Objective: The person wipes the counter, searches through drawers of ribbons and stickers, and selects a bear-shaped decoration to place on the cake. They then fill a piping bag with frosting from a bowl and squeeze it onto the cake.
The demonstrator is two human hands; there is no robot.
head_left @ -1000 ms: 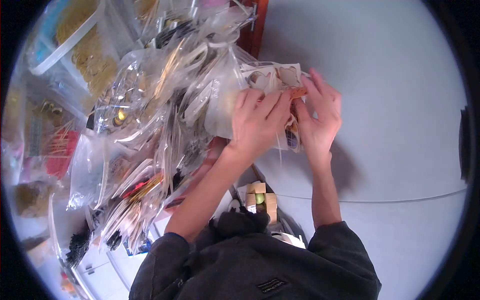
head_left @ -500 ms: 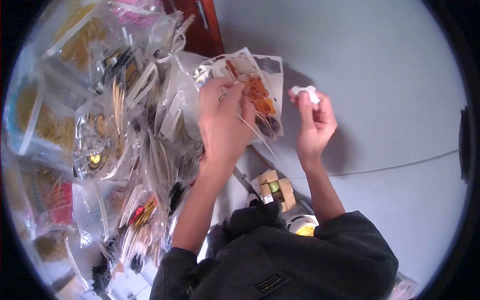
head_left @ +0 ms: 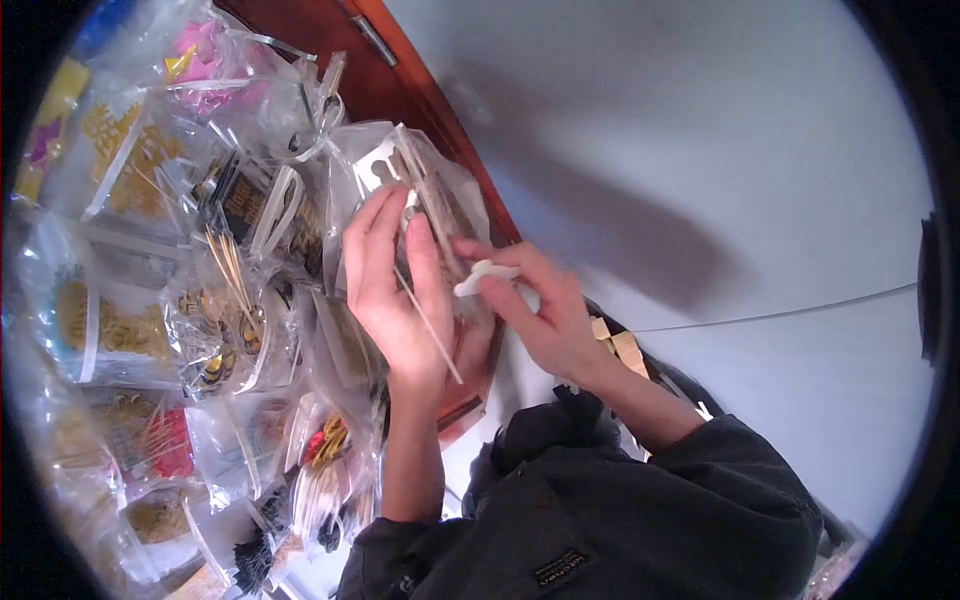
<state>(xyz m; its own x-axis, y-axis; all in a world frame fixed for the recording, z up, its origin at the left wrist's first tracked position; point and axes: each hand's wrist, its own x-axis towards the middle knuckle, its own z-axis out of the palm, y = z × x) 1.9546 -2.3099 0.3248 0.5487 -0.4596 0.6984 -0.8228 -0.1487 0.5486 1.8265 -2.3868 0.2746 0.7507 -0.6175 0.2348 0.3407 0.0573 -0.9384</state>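
Observation:
My left hand (head_left: 395, 285) is closed on a thin white stick (head_left: 430, 325), which slants down to the right below the fingers. A small white piece shows between its fingertips. My right hand (head_left: 540, 310) pinches a white cutout (head_left: 485, 277) with a wavy edge, close to the right of my left hand. Behind both hands lies a clear plastic bag (head_left: 463, 195) with flat pieces in it, on the reddish-brown table.
Many clear bags of sticks and cutouts cover the left side, among them a pink bundle (head_left: 205, 65) and a bag with wooden sticks (head_left: 232, 275). The reddish-brown table edge (head_left: 425, 85) runs diagonally. Cardboard (head_left: 625, 350) shows beyond my right forearm.
My right hand has moved left and down, near my left hand. The printed sheets with orange cutouts are no longer in view behind my left hand. The view has shifted.

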